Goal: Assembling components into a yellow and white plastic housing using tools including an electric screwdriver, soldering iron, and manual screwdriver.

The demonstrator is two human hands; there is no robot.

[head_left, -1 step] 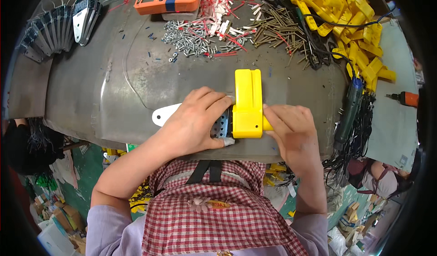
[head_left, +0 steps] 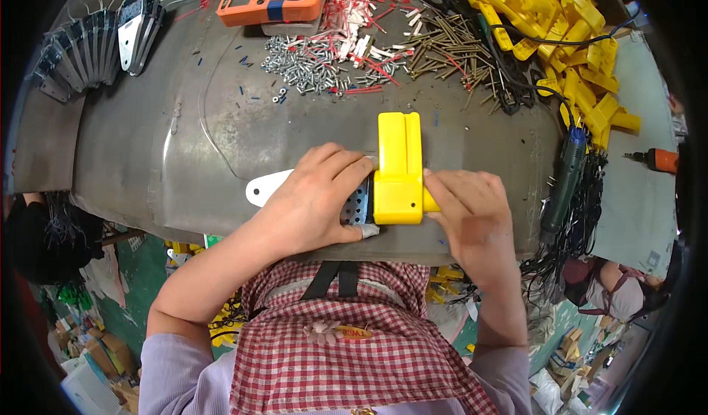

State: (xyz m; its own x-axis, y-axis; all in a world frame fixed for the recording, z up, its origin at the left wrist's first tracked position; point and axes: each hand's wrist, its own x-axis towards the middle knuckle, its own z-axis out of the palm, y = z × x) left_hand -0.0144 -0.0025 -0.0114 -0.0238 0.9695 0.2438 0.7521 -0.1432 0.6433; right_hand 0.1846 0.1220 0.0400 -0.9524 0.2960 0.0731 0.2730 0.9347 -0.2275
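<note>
My left hand [head_left: 318, 194] is wrapped over a metal bracket [head_left: 267, 186], whose pale rounded end with a hole sticks out to the left. On its other side, a perforated metal part [head_left: 355, 207] shows between thumb and fingers. A yellow plastic housing [head_left: 399, 168], with a long grooved upper part, stands against the right end of that metal. From the right, my right hand [head_left: 476, 212] grips the housing's short yellow stub, fingers closed. The thumb of my left hand has a whitish wrap at its tip. Where metal and housing meet is partly hidden by my left fingers.
A thin wire [head_left: 203, 112] runs from the bracket up the grey table. Beyond lie small screws [head_left: 302, 64], long brass-coloured screws [head_left: 450, 46] and an orange multimeter [head_left: 271, 0]. Finished-looking metal brackets [head_left: 81, 46] stand far left. Yellow housings [head_left: 560, 16] and an electric screwdriver [head_left: 566, 179] are right.
The yellow housing has shifted very slightly left, closer to the metal bracket, and my right hand has moved with it. My left hand stays almost still.
</note>
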